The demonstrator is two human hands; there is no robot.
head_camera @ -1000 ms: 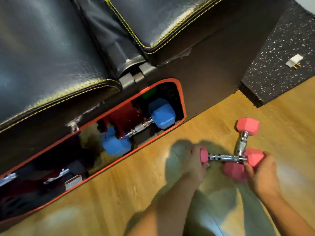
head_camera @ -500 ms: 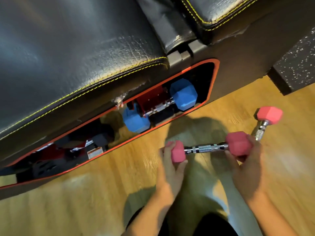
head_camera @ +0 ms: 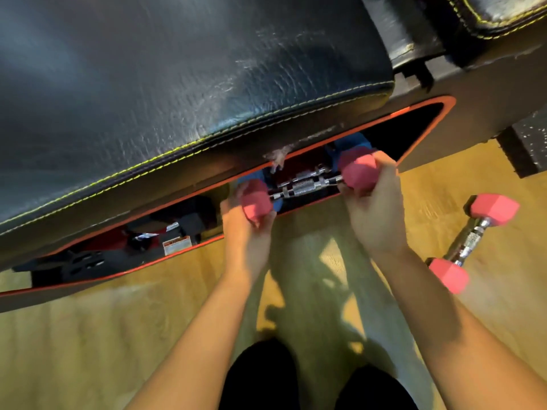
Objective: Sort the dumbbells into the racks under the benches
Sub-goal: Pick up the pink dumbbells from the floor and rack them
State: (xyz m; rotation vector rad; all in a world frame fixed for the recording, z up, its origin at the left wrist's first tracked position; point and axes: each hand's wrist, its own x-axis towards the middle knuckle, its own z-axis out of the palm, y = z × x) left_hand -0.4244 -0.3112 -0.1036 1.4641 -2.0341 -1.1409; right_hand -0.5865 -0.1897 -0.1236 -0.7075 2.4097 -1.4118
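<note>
A pink dumbbell (head_camera: 307, 184) is gripped by its ends between left hand (head_camera: 247, 232) and right hand (head_camera: 374, 208) at the rack opening (head_camera: 420, 125), blue dumbbell (head_camera: 353, 142) behind.

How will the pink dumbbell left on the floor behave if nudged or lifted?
The pink dumbbell on the floor probably won't roll far: its heads look flat-sided. Metal bar suggests it's rigid and heavy for its size. The ridged handle should grip well.

Glossy cracked leather bench pad (head_camera: 189, 84), chrome knurled dumbbell handle (head_camera: 305, 184), wood floor (head_camera: 88, 335)
</note>
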